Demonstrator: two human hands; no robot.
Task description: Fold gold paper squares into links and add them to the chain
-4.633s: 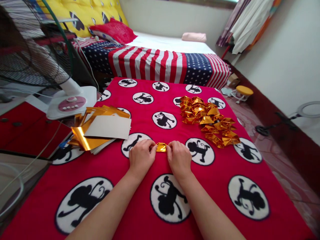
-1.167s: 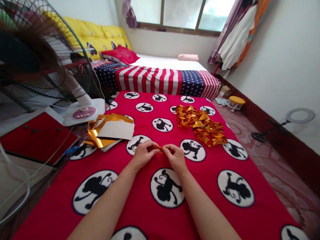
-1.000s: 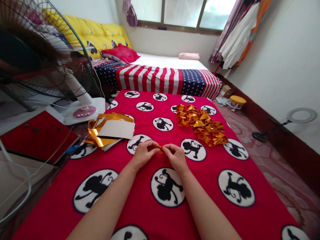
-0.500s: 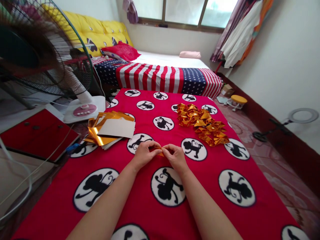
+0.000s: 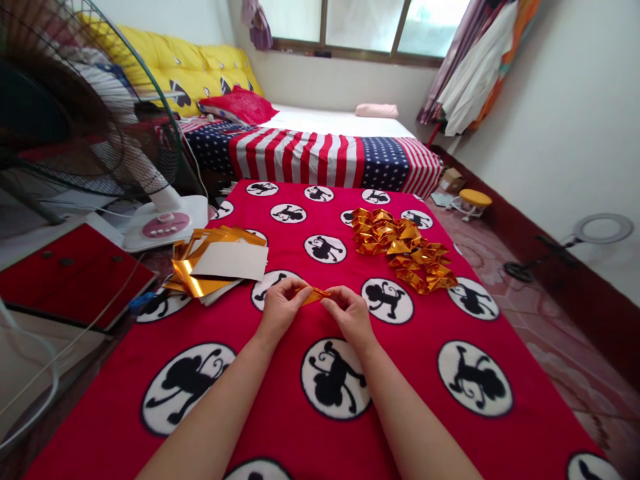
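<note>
A small folded piece of gold foil paper (image 5: 314, 295) is pinched between both hands above the red cloth with monkey prints (image 5: 400, 373). My left hand (image 5: 283, 308) grips its left end between thumb and fingers. At the right end, my right hand (image 5: 349, 312) holds it in the same way. To the left lies a loose stack of gold sheets (image 5: 187, 275), with a pale sheet (image 5: 233, 260) on top. Several folded gold foil shapes (image 5: 405, 247) sit grouped at the right, beyond my right hand.
A fan (image 5: 165, 220) stands on the left beside a red panel (image 5: 75, 273). Behind the cloth is a bed with a striped and starred cover (image 5: 300, 157). A yellow stool (image 5: 475, 198) and a ring-shaped stand (image 5: 604, 228) are at the right.
My hands have moved slightly apart, with my left hand shifting left. More of the gold piece shows between them. The whole view has shifted a little.
</note>
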